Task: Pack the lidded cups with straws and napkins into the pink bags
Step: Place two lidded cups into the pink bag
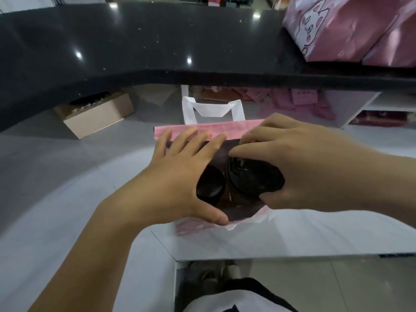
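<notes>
White counter (292,239), black ledge (135,41); right hand (299,167) gripping lidded cup (252,179), left hand (180,172) spread on pink bag (213,128)

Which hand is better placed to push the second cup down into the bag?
The right hand: it already grips the black-lidded cup over the pink bag. The left hand is spreading the opening.

Right hand (299,163) gripping lidded cup (254,179) inside pink bag (202,129), left hand (180,174) spreading opening
</notes>
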Motion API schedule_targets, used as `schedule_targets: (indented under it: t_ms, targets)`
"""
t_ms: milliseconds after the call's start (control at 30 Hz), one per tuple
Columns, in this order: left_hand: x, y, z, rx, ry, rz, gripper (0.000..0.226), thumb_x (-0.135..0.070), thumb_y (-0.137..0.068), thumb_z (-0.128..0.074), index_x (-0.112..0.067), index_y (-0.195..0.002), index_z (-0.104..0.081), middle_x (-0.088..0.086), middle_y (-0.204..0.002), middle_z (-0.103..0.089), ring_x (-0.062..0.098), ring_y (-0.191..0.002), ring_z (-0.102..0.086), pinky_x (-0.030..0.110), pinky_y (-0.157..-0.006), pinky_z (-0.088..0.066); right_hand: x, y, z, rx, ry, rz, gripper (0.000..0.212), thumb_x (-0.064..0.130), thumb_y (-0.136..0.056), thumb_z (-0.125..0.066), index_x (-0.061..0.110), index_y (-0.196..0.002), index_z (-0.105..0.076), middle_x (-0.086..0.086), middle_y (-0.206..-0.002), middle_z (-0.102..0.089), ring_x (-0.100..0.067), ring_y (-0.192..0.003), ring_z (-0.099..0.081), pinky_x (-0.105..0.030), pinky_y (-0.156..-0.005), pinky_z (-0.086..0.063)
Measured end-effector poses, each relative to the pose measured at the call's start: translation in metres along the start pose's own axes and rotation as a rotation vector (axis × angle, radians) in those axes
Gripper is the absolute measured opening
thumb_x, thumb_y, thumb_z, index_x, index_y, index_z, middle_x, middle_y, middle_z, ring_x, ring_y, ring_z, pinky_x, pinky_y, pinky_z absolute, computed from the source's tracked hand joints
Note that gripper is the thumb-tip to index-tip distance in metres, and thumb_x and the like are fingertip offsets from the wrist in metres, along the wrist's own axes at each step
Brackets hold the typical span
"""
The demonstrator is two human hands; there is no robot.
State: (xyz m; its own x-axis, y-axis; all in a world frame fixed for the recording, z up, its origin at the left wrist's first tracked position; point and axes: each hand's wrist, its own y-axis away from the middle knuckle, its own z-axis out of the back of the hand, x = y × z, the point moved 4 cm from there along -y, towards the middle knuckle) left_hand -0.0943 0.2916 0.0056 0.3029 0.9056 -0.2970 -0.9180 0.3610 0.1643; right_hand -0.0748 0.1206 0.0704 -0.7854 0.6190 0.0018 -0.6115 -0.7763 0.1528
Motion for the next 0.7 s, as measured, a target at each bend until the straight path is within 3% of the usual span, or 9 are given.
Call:
schedule_targets:
  t_ms: [200, 333, 467, 700]
  targets:
    - [0.003, 0.003, 0.004, 0.055, -0.041, -0.007, 0.132, -0.089, -0.050, -0.054, -0.043, -0.149, 0.021, -0.019, -0.161, 0.018, 0.002, -0.144, 0.030, 0.042, -0.120, 0.019, 0.002, -0.023, -0.028, 0.192, 0.083, -0.020, 0.057, 0.034, -0.080, -0.062, 0.041, -0.135, -0.048, 0.013, -0.121, -0.053, -0.019, -0.108, -0.050, -0.036, -0.082, -0.050]
    - [0.005, 0.002, 0.005, 0.033, -0.022, -0.031, 0.131, -0.096, -0.044, -0.040, -0.044, -0.150, 0.017, -0.023, -0.158, 0.018, -0.002, -0.142, 0.031, 0.037, -0.118, 0.020, -0.012, -0.028, -0.051, 0.228, 0.107, -0.093, 0.060, 0.024, -0.081, -0.061, 0.037, -0.137, -0.046, 0.007, -0.118, -0.054, -0.024, -0.102, -0.054, -0.030, -0.072, -0.038]
    - [0.004, 0.003, 0.001, 0.062, -0.026, -0.022, 0.130, -0.093, -0.048, -0.046, -0.045, -0.149, 0.021, -0.024, -0.156, 0.027, -0.002, -0.138, 0.039, 0.039, -0.119, 0.021, -0.023, -0.034, -0.068, 0.208, 0.077, -0.153, 0.055, 0.022, -0.079, -0.063, 0.032, -0.132, -0.052, 0.003, -0.114, -0.056, -0.025, -0.098, -0.059, -0.032, -0.069, -0.041]
    - [0.005, 0.005, 0.003, 0.023, 0.043, -0.022, 0.127, -0.092, -0.049, -0.051, -0.050, -0.149, 0.016, -0.025, -0.158, 0.018, -0.006, -0.140, 0.032, 0.034, -0.118, 0.021, -0.034, -0.043, -0.081, 0.207, 0.031, -0.183, 0.049, 0.020, -0.078, -0.066, 0.029, -0.126, -0.055, 0.003, -0.113, -0.058, -0.023, -0.099, -0.059, -0.026, -0.056, -0.027]
